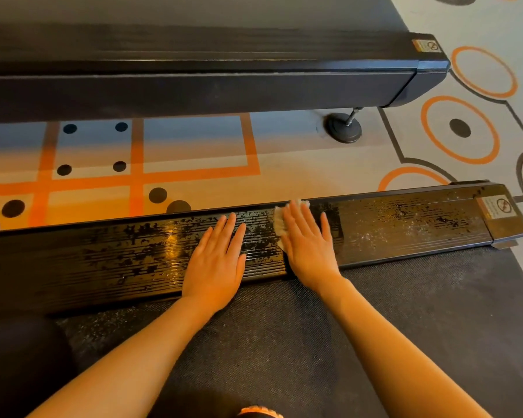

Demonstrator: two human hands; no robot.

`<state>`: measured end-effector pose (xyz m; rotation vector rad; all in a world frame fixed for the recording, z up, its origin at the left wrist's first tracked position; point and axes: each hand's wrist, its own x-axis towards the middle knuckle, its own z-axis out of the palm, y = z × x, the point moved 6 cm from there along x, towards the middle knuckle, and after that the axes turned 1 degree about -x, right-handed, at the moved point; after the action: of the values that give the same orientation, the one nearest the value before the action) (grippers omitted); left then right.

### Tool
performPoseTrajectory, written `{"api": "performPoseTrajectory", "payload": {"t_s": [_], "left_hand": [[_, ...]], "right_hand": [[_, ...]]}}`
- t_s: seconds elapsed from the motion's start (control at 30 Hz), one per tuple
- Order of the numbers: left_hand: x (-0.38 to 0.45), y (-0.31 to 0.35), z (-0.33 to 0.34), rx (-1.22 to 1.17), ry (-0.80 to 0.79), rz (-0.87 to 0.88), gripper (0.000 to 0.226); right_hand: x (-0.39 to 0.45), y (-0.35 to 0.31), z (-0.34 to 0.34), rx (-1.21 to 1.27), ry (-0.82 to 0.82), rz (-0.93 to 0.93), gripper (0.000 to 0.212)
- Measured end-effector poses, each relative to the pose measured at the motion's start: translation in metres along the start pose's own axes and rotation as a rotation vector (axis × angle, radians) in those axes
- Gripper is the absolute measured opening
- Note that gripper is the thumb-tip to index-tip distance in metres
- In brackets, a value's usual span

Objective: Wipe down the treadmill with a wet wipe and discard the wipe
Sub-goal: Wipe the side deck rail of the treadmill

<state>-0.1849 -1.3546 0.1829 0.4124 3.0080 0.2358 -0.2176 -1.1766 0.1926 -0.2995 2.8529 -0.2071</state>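
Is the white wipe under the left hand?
No, the wet wipe lies under the flat right hand on the treadmill side rail; the left hand rests bare on the rail.

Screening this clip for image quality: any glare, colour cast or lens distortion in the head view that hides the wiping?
Head view: warm orange cast throughout; bright glare on the wet side rail left of the left hand; wide-angle bowing curves the rail and the neighbouring treadmill; focus is sharp enough, and the wet wipe under the right hand stays readable.
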Motion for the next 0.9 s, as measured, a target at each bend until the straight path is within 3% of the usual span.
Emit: {"api": "performPoseTrajectory", "payload": {"t_s": [0.13,0.23,0.5,0.63,0.8,0.9], "left_hand": [[0.0,-0.001,0.003,0.025,-0.021,-0.004,0.06],[0.0,-0.002,0.004,0.026,-0.032,-0.013,0.06],[0.0,-0.001,0.003,0.007,-0.045,-0.003,0.061],[0.0,-0.002,0.006,0.034,-0.03,-0.011,0.06],[0.001,-0.001,0.004,0.047,0.004,0.007,0.059],[0.001,-0.001,0.003,0.05,0.011,0.014,0.06]], "right_hand": [[0.03,-0.034,-0.006,-0.1,-0.013,-0.202,0.055],[0.035,-0.034,-0.009,-0.119,-0.004,-0.204,0.052],[0.022,0.055,-0.02,-0.073,0.068,0.16,0.051],[0.021,0.058,-0.022,-0.074,0.039,0.232,0.052],[0.019,-0.003,-0.012,-0.116,-0.028,0.015,0.056],[0.018,-0.003,-0.011,-0.127,-0.026,0.014,0.057]]}}
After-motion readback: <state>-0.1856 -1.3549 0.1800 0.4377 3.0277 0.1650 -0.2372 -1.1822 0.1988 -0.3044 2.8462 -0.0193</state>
